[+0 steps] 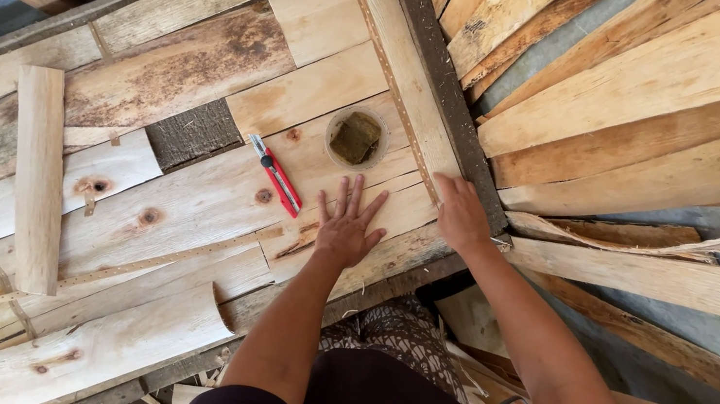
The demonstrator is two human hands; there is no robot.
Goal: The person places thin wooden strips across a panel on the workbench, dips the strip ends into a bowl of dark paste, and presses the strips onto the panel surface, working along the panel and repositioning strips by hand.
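Left hand flat, fingers spread wide, palm down on pale veneer sheets laid side by side across a rough work surface; nothing gripped. Right hand open too, fingers together, pressed at the edge of the sheets where a long narrow veneer strip runs beside a dark wooden rail; nothing clasped there either. Just above the left fingertips, a small round clear container with a brownish sponge-like block inside, resting on the sheets. Left of that hand, near but apart, a red utility knife, lying diagonal. Further left, a rounded pale wood piece lying lengthwise over the sheets, well apart from both hands. Knots and dark stains scattered over the veneer; thin tape-like strips across several joints. To the right, a loose stack of longer veneer boards, fanned and overlapping, some edges frayed. Dark sleeves and dark top at the bottom edge.
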